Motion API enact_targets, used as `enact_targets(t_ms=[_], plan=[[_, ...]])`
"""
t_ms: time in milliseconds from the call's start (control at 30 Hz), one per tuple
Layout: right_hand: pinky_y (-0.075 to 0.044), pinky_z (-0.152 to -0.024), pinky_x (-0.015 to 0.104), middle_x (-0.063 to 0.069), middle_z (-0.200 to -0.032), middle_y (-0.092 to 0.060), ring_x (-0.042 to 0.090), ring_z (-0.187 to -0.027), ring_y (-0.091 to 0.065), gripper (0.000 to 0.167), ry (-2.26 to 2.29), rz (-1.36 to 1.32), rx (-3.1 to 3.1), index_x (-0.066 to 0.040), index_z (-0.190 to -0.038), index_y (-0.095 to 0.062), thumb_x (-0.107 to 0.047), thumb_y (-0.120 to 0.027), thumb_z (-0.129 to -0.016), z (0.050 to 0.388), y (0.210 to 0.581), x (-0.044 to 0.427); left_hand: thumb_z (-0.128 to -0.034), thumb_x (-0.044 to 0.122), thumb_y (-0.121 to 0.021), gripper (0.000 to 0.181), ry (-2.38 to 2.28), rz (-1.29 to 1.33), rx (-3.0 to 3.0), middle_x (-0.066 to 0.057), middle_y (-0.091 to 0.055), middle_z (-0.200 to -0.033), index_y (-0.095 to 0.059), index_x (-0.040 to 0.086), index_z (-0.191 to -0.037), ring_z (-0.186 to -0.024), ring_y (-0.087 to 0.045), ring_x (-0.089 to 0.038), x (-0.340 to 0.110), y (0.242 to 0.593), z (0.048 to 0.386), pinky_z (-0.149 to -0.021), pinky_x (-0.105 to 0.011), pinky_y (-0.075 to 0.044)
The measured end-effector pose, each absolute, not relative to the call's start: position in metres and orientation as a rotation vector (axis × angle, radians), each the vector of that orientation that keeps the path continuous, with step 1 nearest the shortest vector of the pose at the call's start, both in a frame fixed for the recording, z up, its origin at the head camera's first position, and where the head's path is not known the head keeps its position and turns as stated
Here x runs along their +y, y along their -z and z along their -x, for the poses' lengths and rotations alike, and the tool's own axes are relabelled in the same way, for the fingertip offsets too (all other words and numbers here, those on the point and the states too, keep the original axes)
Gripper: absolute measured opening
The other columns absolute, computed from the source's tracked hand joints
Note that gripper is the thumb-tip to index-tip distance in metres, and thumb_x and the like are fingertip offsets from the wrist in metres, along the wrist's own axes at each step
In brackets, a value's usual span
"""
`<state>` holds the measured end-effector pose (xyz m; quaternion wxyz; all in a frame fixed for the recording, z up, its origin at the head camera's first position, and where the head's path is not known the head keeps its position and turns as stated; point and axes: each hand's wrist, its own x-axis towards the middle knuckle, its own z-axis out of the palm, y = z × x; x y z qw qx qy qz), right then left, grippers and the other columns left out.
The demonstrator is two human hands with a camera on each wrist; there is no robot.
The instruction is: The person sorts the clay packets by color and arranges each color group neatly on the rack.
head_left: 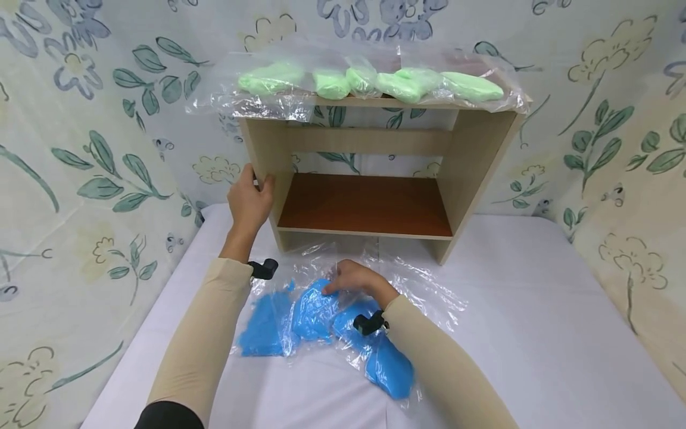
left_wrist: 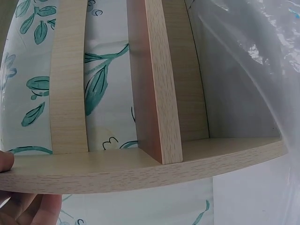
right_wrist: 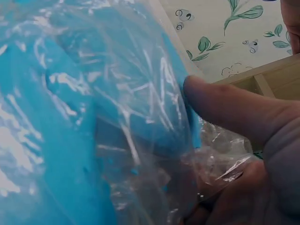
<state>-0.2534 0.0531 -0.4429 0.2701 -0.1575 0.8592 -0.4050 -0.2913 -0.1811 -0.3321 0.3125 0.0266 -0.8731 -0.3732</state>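
My left hand (head_left: 250, 199) grips the left side panel of a small wooden shelf (head_left: 485, 161). The left wrist view shows the thumb on the panel's inner side and the fingers (left_wrist: 44, 211) on its outer side. In front of the shelf, my right hand (head_left: 356, 279) pinches a clear plastic bag with blue contents (head_left: 313, 310). Its thumb (right_wrist: 220, 101) lies over the bag in the right wrist view, while the other fingers are partly hidden under the plastic. More blue-filled bags lie beside it, one at the left (head_left: 265, 325) and others towards the right (head_left: 390, 366).
Clear bags of light green lumps (head_left: 399, 86) lie along the shelf's top, their plastic hanging over the front edge. A reddish-brown board (head_left: 367, 202) forms the inner level. White cloth (head_left: 536, 333) covers the table, and patterned fabric (head_left: 134, 238) hangs behind and at the sides.
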Motion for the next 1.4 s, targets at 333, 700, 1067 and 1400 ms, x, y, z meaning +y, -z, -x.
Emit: enact_targets(t_ms=[333,700,1067,1400], plan=[[-0.051,-0.103,0.051,0.017,-0.132,-0.062,0.036,-0.125,-0.057,0.048,1.214,0.605,2.417,-0.008,-0.134,-0.057,-0.023,-0.07,-0.091,0.253,0.431,0.063,-0.0987,0.032,-0.054,0.037,0.982,-0.084,-2.313,-0.016,-0.07,-0.123,-0.057,0.005,-0.125,-0.105,-0.071,-0.035,-0.182,0.331,0.291,-0.081,-0.049,-0.059],[-0.048,-0.106,0.053,0.016,-0.143,-0.056,0.039,-0.134,-0.053,0.052,1.352,0.509,2.51,-0.01,-0.139,-0.053,-0.027,-0.068,-0.092,0.259,0.411,0.091,-0.0985,0.032,-0.055,0.037,0.97,-0.083,-2.317,-0.017,-0.07,-0.121,-0.057,0.005,-0.123,-0.103,-0.071,-0.036,-0.187,0.331,0.291,-0.082,-0.05,-0.059],[-0.049,-0.106,0.049,0.014,-0.148,-0.052,0.035,-0.136,-0.051,0.055,1.692,0.553,2.531,-0.012,-0.144,-0.048,-0.013,-0.067,-0.093,0.262,0.382,0.102,-0.0989,0.029,-0.056,0.035,0.956,-0.061,-2.309,-0.019,-0.07,-0.12,-0.057,0.004,-0.124,-0.101,-0.072,-0.037,-0.186,0.333,0.292,-0.08,-0.05,-0.059],[-0.026,-0.123,0.054,0.006,-0.168,-0.015,0.031,-0.155,-0.019,0.073,1.846,0.385,2.631,-0.022,-0.159,-0.016,-0.01,-0.054,-0.098,0.297,0.331,0.113,-0.0985,0.028,-0.056,0.034,0.961,-0.08,-2.301,-0.017,-0.071,-0.121,-0.057,0.004,-0.123,-0.104,-0.072,-0.035,-0.182,0.334,0.295,-0.082,-0.049,-0.06]])
